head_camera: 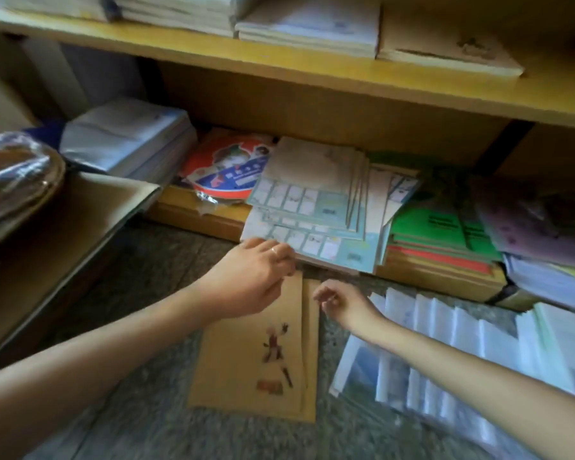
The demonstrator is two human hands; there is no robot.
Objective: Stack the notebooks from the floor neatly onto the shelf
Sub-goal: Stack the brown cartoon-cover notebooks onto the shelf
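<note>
Brown notebooks point(246, 360) sit in a loose pile on the speckled floor point(140, 410), not yet shelved. Left hand point(256, 280) curls round the near edge of the teal stack point(312, 227) on the bottom shelf point(196, 217), probably squaring it. Right hand point(344, 303) hangs loose and empty, just over the brown pile. Wrapped packs point(445, 343) lie further right. Dim, cluttered storeroom.

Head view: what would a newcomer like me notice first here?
Two bare arms reach in: the left hand meets the front edge of an untidy pile of pale notebooks on the low shelf. The right hand hovers, loosely curled, over brown notebooks lying on the speckled floor. A fanned row of white books lies to their right.
</note>
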